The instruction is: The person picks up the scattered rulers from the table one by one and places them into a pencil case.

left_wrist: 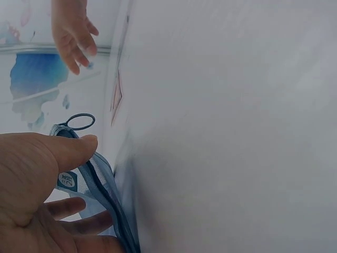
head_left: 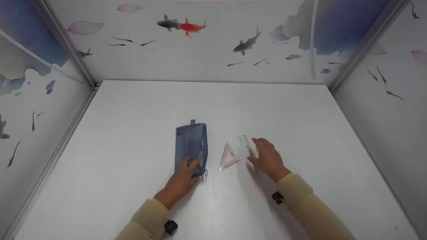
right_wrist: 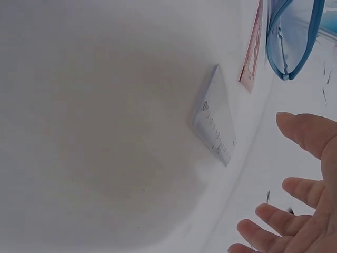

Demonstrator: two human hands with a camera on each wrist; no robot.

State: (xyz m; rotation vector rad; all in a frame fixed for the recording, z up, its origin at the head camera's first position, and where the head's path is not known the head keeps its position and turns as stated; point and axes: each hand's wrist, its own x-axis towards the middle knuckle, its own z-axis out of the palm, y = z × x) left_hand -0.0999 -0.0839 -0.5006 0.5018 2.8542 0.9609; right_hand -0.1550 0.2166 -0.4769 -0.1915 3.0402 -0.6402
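A blue mesh zip pouch (head_left: 190,140) lies on the white table, its end loop pointing away from me. My left hand (head_left: 181,180) holds the pouch's near end, the thumb on one side and the fingers on the other. In the left wrist view, a dark zipper (left_wrist: 105,184) and a ring pull (left_wrist: 81,122) show beside that thumb. To the pouch's right lies a clear set square (head_left: 229,157) with pink markings. Right of it is a clear ruler (head_left: 245,144), partly hidden by my right hand (head_left: 269,160). That hand hovers over the ruler, fingers spread and holding nothing.
The white table (head_left: 133,110) is enclosed by printed panels at the back (head_left: 213,56) and both sides, with fish and petal pictures on them. Metal posts (head_left: 76,50) stand at the back corners. A black band piece (head_left: 171,227) sits at the left cuff.
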